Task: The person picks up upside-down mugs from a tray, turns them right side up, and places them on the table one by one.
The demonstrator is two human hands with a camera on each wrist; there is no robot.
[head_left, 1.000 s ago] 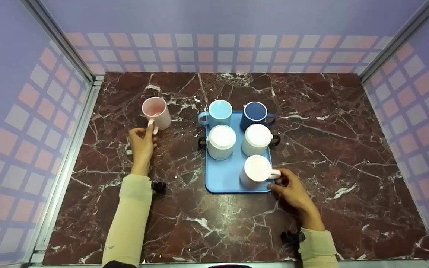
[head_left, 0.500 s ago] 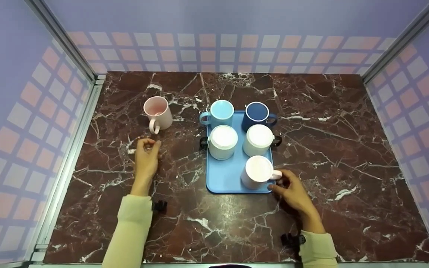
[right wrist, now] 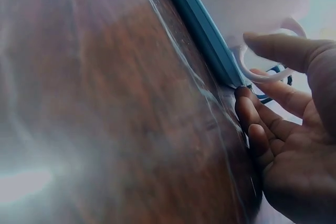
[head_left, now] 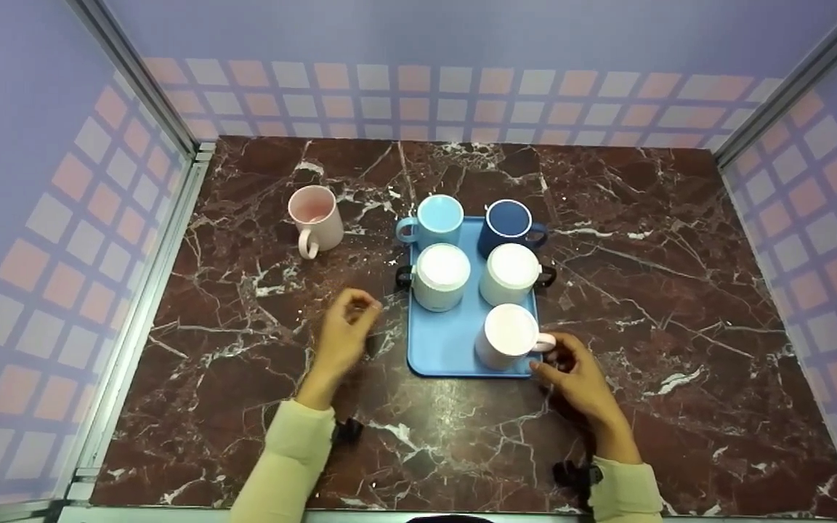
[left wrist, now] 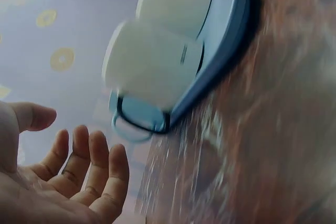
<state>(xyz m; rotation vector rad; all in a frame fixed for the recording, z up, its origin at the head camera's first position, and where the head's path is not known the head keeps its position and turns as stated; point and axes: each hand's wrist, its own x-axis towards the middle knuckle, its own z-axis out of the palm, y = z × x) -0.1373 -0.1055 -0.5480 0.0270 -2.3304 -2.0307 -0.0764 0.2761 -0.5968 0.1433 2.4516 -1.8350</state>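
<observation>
My left hand is left of the blue tray, loosely curled with nothing in it; the left wrist view shows its fingers apart from the thumb. My right hand is at the tray's near right corner, at the handle of a pale pinkish-white mug. In the right wrist view the thumb and index finger lie either side of that mug's handle, with other fingertips by the tray's edge. A pink mug stands upright on the tabletop at the left.
Also on the tray are a light blue mug, a dark blue mug and two white mugs with black handles, one left and one right. Patterned walls enclose the dark red marbled table.
My left hand has let go of the pink mug's handle and moved right and nearer, towards the tray. The right hand stays at the pinkish-white mug. The head view has shifted slightly.
</observation>
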